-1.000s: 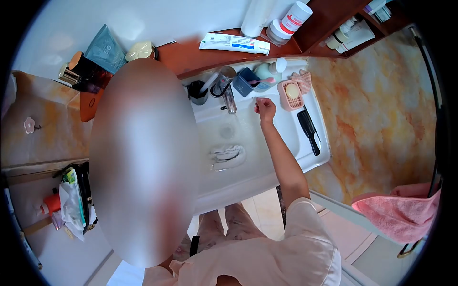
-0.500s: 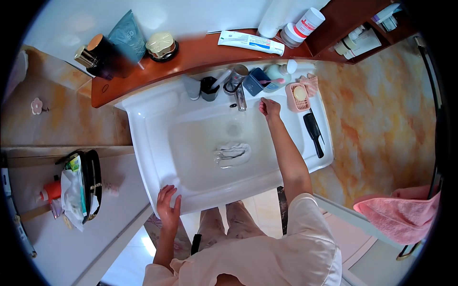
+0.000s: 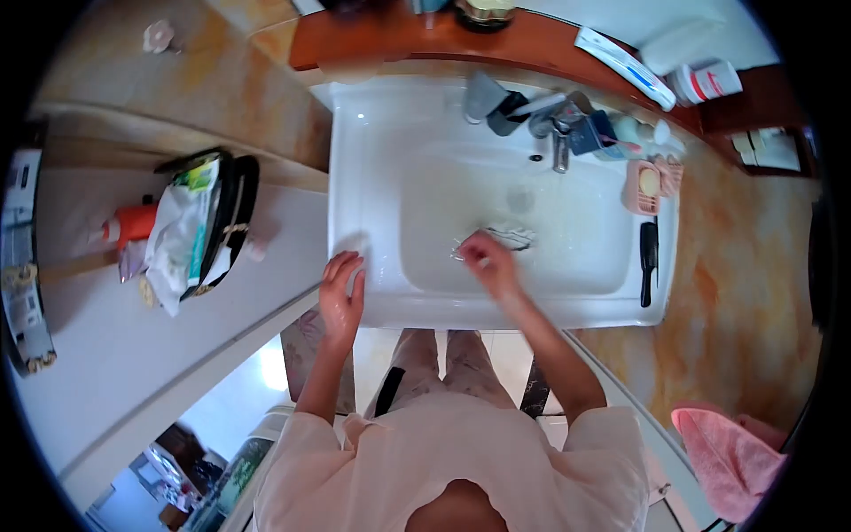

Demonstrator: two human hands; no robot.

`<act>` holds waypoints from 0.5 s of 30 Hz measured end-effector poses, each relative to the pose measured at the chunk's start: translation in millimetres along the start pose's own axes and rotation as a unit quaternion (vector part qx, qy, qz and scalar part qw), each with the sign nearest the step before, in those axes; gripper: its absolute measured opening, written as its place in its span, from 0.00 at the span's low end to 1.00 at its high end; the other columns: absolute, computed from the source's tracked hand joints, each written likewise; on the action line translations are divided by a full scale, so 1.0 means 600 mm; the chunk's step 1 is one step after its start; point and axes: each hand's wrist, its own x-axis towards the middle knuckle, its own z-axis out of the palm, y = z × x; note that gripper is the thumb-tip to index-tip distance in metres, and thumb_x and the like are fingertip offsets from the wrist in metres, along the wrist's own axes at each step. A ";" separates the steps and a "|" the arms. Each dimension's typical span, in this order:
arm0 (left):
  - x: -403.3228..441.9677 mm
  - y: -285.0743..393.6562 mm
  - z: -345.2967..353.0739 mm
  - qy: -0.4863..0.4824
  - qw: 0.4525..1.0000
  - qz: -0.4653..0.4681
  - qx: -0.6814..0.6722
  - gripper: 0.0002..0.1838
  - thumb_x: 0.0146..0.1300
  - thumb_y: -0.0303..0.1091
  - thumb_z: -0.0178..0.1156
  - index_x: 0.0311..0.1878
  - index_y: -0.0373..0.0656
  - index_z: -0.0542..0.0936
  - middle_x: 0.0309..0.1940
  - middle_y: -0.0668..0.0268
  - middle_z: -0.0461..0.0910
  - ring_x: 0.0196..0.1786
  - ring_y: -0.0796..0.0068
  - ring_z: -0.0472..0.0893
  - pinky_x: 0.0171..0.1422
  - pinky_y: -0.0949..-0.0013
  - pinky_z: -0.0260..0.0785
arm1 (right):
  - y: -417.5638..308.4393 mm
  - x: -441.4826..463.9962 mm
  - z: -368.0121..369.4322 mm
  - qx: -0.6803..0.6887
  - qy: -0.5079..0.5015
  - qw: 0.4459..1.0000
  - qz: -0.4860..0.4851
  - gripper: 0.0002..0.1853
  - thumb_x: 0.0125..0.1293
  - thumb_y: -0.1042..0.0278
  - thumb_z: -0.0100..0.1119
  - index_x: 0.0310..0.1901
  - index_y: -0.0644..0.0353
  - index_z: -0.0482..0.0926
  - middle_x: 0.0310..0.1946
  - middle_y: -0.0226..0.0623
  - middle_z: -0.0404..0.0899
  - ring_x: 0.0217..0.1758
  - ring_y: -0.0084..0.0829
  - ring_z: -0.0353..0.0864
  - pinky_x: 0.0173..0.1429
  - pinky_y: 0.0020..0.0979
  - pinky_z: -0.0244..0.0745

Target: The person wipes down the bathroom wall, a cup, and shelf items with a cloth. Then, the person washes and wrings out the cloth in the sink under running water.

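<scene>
A white cloth lies bunched in the shallow water of the white sink. My right hand is over the basin, just in front of the cloth and hiding part of it. Its fingers look bent but are smeared by motion, so whether they grip anything does not show. At the front left corner of the sink, my left hand is beside the rim, wet, with thumb and fingers apart and nothing in it. The metal faucet stands at the back of the sink.
Right of the basin are a pink soap dish and a black comb. Cups stand by the faucet. A brown shelf runs behind the sink. An opened black pouch is at the left, a pink towel at the lower right.
My right hand has moved from beside the faucet forward and left to the cloth. My left hand stays near the front left rim. The camera view has shifted and turned.
</scene>
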 end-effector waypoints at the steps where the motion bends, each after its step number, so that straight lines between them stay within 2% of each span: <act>1: -0.003 -0.013 0.005 -0.001 1.000 -0.003 0.008 0.10 0.56 0.22 0.57 0.42 0.38 0.78 0.46 0.57 0.78 0.53 0.53 0.75 0.59 0.60 0.67 | -0.021 -0.007 0.043 0.017 -0.050 0.999 -0.011 0.05 0.56 0.81 0.60 0.32 0.62 0.75 0.27 0.33 0.72 0.29 0.23 0.74 0.34 0.24 0.71; 2: -0.003 -0.019 0.007 -0.001 1.000 0.005 0.012 0.10 0.56 0.22 0.57 0.42 0.38 0.78 0.46 0.57 0.78 0.53 0.54 0.76 0.59 0.60 0.67 | -0.029 -0.011 0.079 0.020 -0.080 0.996 -0.025 0.05 0.56 0.79 0.61 0.32 0.62 0.75 0.28 0.36 0.72 0.29 0.30 0.77 0.34 0.28 0.73; 3: -0.005 -0.021 0.008 -0.002 1.000 0.013 0.016 0.11 0.56 0.22 0.56 0.43 0.38 0.79 0.46 0.57 0.78 0.53 0.54 0.76 0.59 0.60 0.66 | -0.026 -0.014 0.112 -0.042 -0.122 0.991 -0.018 0.07 0.52 0.75 0.65 0.32 0.61 0.76 0.31 0.36 0.73 0.35 0.35 0.77 0.38 0.33 0.73; 6: -0.027 -0.033 0.011 -0.026 0.998 0.029 0.049 0.11 0.54 0.22 0.57 0.42 0.39 0.79 0.48 0.56 0.77 0.54 0.53 0.74 0.59 0.59 0.66 | -0.012 -0.016 0.166 -0.232 -0.138 0.955 -0.125 0.11 0.49 0.72 0.67 0.35 0.58 0.76 0.35 0.34 0.72 0.42 0.37 0.75 0.43 0.37 0.71; 7: -0.034 -0.038 0.012 -0.036 0.997 0.038 0.064 0.11 0.54 0.22 0.57 0.42 0.39 0.79 0.49 0.57 0.77 0.55 0.52 0.74 0.59 0.58 0.66 | 0.004 -0.020 0.175 -0.260 -0.157 0.949 -0.081 0.15 0.47 0.71 0.67 0.38 0.57 0.76 0.38 0.34 0.71 0.45 0.36 0.73 0.46 0.37 0.69; 9: -0.050 -0.048 0.010 -0.052 0.993 0.038 0.095 0.14 0.51 0.24 0.60 0.43 0.39 0.79 0.52 0.56 0.74 0.59 0.50 0.71 0.62 0.56 0.64 | 0.019 -0.021 0.176 -0.269 -0.158 0.947 -0.082 0.15 0.47 0.71 0.67 0.39 0.57 0.76 0.38 0.35 0.71 0.45 0.36 0.73 0.46 0.37 0.70; 12: -0.073 -0.038 -0.022 -0.084 0.975 -0.020 0.207 0.17 0.49 0.26 0.62 0.45 0.41 0.80 0.56 0.57 0.71 0.63 0.49 0.66 0.65 0.53 0.61 | 0.026 -0.026 0.173 -0.283 -0.162 0.941 -0.093 0.15 0.48 0.71 0.66 0.39 0.56 0.77 0.38 0.35 0.71 0.44 0.35 0.74 0.46 0.37 0.70; 15: -0.103 -0.034 -0.058 -0.081 0.961 -0.068 0.257 0.17 0.49 0.29 0.64 0.46 0.41 0.80 0.58 0.56 0.69 0.64 0.49 0.63 0.67 0.50 0.56 | 0.019 -0.032 0.171 -0.334 -0.168 0.920 -0.119 0.14 0.51 0.71 0.63 0.41 0.56 0.77 0.38 0.34 0.71 0.44 0.33 0.74 0.45 0.36 0.70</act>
